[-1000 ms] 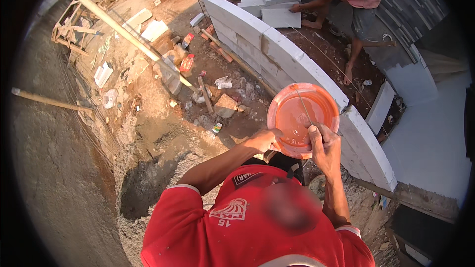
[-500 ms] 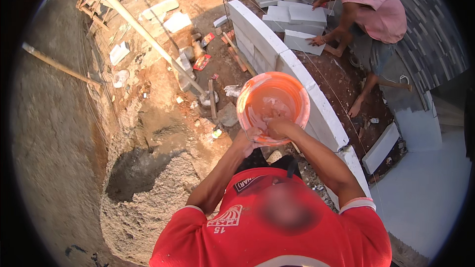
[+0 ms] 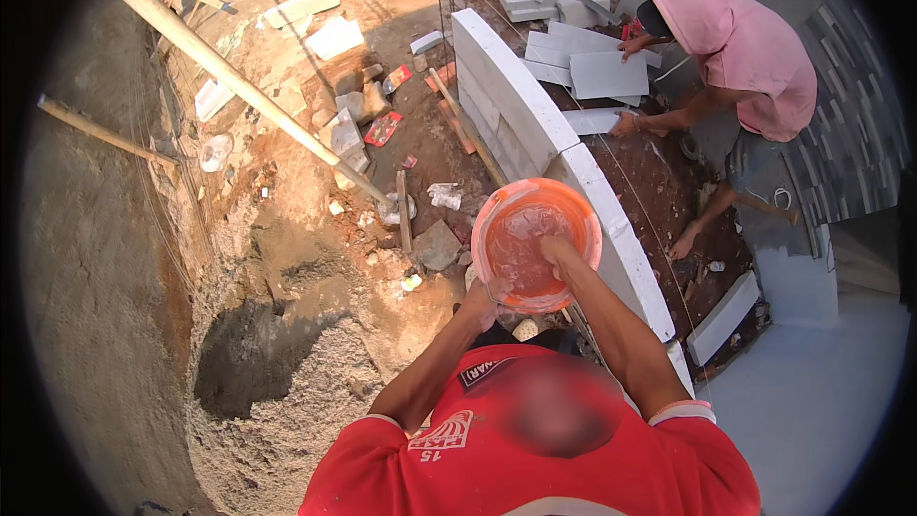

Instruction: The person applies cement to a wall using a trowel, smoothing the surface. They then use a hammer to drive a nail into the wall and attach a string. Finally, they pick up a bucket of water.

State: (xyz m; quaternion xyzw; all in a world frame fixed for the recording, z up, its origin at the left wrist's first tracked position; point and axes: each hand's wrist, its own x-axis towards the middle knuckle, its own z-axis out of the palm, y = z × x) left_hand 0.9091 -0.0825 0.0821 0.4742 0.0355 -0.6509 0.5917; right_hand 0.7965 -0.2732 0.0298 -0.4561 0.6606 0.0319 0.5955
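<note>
An orange bucket is held in front of my body, with a wet greyish-pink mix inside. My left hand is closed on the near left part of its rim. My right hand reaches over the near right rim into the bucket; its fingers are down by the mix and hidden, so whether they hold anything does not show. Just right of the bucket runs a low wall of white blocks.
Across the wall a crouching person in a pink hood handles a white block beside stacked blocks. A taut string runs along the wall. A slanting pole, rubble and a sand heap lie left.
The bucket now appears slightly lower and further right in view, and my right hand shows higher within it. Across the wall, the other person's near hand has shifted to a different block.
</note>
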